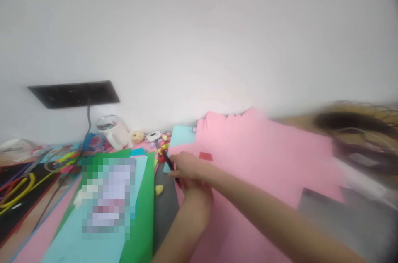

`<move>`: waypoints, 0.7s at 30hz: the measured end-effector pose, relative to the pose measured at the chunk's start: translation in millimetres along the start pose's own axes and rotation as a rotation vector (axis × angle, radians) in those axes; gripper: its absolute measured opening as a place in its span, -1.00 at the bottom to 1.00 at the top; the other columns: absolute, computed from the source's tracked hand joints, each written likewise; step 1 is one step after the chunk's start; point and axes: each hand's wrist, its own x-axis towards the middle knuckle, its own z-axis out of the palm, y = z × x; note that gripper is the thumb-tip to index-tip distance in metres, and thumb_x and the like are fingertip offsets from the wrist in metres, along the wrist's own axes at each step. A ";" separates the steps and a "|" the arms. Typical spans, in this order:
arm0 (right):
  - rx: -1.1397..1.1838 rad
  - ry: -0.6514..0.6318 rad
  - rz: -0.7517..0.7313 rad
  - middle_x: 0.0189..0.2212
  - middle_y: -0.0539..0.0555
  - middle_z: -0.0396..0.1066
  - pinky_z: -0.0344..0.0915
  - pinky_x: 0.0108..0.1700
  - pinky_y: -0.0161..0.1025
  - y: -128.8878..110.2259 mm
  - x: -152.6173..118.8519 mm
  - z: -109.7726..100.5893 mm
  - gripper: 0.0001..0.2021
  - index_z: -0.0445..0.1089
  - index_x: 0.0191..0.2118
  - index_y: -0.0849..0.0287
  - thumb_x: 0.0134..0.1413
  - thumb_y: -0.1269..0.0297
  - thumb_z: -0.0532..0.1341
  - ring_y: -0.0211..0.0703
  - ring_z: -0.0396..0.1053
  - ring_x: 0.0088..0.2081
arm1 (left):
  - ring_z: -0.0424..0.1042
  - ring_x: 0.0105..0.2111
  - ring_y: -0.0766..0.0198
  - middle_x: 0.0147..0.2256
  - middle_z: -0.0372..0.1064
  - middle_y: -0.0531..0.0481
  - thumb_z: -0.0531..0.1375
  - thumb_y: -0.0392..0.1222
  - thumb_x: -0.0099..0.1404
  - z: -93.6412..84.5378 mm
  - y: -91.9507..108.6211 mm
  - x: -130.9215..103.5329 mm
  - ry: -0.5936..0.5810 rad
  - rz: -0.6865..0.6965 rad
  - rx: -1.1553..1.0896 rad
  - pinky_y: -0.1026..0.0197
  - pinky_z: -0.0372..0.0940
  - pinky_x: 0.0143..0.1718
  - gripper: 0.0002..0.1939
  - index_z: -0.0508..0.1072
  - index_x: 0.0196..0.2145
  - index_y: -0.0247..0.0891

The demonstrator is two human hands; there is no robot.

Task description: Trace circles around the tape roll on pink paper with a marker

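My right hand reaches in from the lower right, its fingers closed around a slim black pen-like object. The object slants down toward my other hand, with a bit of red near its lower end; blur hides its exact kind. Just below, my left hand is bent at the wrist and pressed close to the right one. Its fingers are mostly hidden, so its grip does not show. Both hands are over the left edge of a large pink paper sheet. A small red piece lies on that sheet beside my right hand.
Green paper and light blue paper lie at left, with a blurred-out rectangle on top. Behind stand a white mug and small colourful pieces. A cable hangs from the black wall socket. Grey sheets lie right.
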 end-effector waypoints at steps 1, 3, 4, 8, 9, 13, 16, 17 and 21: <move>0.000 0.030 0.020 -0.46 0.09 0.43 0.04 -0.57 -0.34 1.8 2.6 1.3 -0.85 0.32 -0.39 0.20 -0.09 0.24 0.23 -0.08 0.36 -0.45 | 0.29 -0.15 -0.16 -0.21 0.36 -0.30 0.18 -0.41 -0.03 -3.3 0.5 0.7 -0.014 0.005 0.081 -0.16 0.10 -0.15 -0.62 0.44 -0.18 -0.37; 0.011 0.105 0.061 -0.44 0.11 0.44 0.05 -0.57 -0.35 7.6 7.0 3.8 -0.88 0.32 -0.41 0.20 -0.09 0.27 0.22 -0.11 0.36 -0.44 | 0.30 -0.17 -0.12 -0.20 0.36 -0.31 0.19 -0.44 -0.07 -11.5 2.0 2.9 -0.072 0.042 0.222 -0.08 0.13 -0.19 -0.57 0.42 -0.15 -0.40; 0.021 0.145 0.081 -0.42 0.11 0.44 0.07 -0.56 -0.35 11.4 8.7 4.9 -0.89 0.31 -0.41 0.20 -0.09 0.29 0.21 -0.13 0.36 -0.44 | 0.32 -0.20 -0.09 -0.21 0.36 -0.31 0.18 -0.45 -0.07 -15.7 3.0 4.1 -0.113 0.059 0.266 -0.02 0.15 -0.23 -0.55 0.41 -0.13 -0.43; 0.072 0.293 0.181 -0.42 0.14 0.44 0.11 -0.53 -0.34 30.0 10.2 6.8 -0.90 0.32 -0.40 0.22 -0.08 0.31 0.19 -0.14 0.36 -0.44 | 0.32 -0.31 0.05 -0.24 0.34 -0.29 0.12 -0.49 -0.03 -30.0 4.9 6.6 -0.214 0.087 0.364 0.18 0.11 -0.44 -0.49 0.34 -0.04 -0.47; 0.088 0.327 0.210 -0.43 0.15 0.44 0.12 -0.52 -0.33 35.0 9.2 6.3 -0.90 0.32 -0.40 0.22 -0.08 0.31 0.19 -0.13 0.36 -0.44 | 0.31 -0.33 0.07 -0.24 0.33 -0.28 0.11 -0.50 -0.02 -32.6 4.5 6.6 -0.208 0.097 0.373 0.20 0.10 -0.45 -0.49 0.34 -0.05 -0.46; 0.182 0.461 0.298 -0.46 0.15 0.43 0.19 -0.44 -0.28 56.6 -2.8 -1.3 -0.89 0.30 -0.45 0.21 -0.14 0.31 0.23 -0.08 0.37 -0.40 | 0.30 -0.33 0.09 -0.25 0.31 -0.25 0.07 -0.53 -0.04 -37.0 -1.7 5.2 -0.186 0.164 0.301 0.19 0.11 -0.45 -0.54 0.36 -0.12 -0.42; 0.310 0.562 0.348 -0.53 0.11 0.42 0.24 -0.40 -0.24 73.9 -26.2 -10.0 -0.86 0.26 -0.50 0.19 -0.14 0.28 0.24 -0.08 0.38 -0.42 | 0.29 -0.31 0.13 -0.25 0.30 -0.19 0.05 -0.58 -0.07 -30.5 -10.1 3.6 -0.144 0.163 0.110 0.19 0.14 -0.37 -0.59 0.35 -0.22 -0.40; 0.370 0.588 0.355 -0.55 0.09 0.42 0.26 -0.41 -0.23 79.3 -37.5 -12.3 -0.85 0.25 -0.50 0.18 -0.09 0.25 0.22 -0.11 0.38 -0.45 | 0.29 -0.31 0.15 -0.25 0.29 -0.17 0.05 -0.59 -0.08 -26.5 -13.2 2.7 -0.123 0.169 0.024 0.19 0.14 -0.34 -0.60 0.34 -0.25 -0.39; 0.640 0.647 0.313 -0.63 0.03 0.38 0.36 -0.43 -0.23 96.2 -95.0 -12.3 -0.70 0.27 -0.42 0.20 0.14 0.08 0.02 -0.18 0.40 -0.52 | 0.26 -0.25 0.19 -0.22 0.27 -0.11 -0.04 -0.63 -0.05 -7.0 -23.8 -4.2 -0.084 0.093 -0.173 0.16 0.16 -0.22 -0.57 0.29 -0.23 -0.34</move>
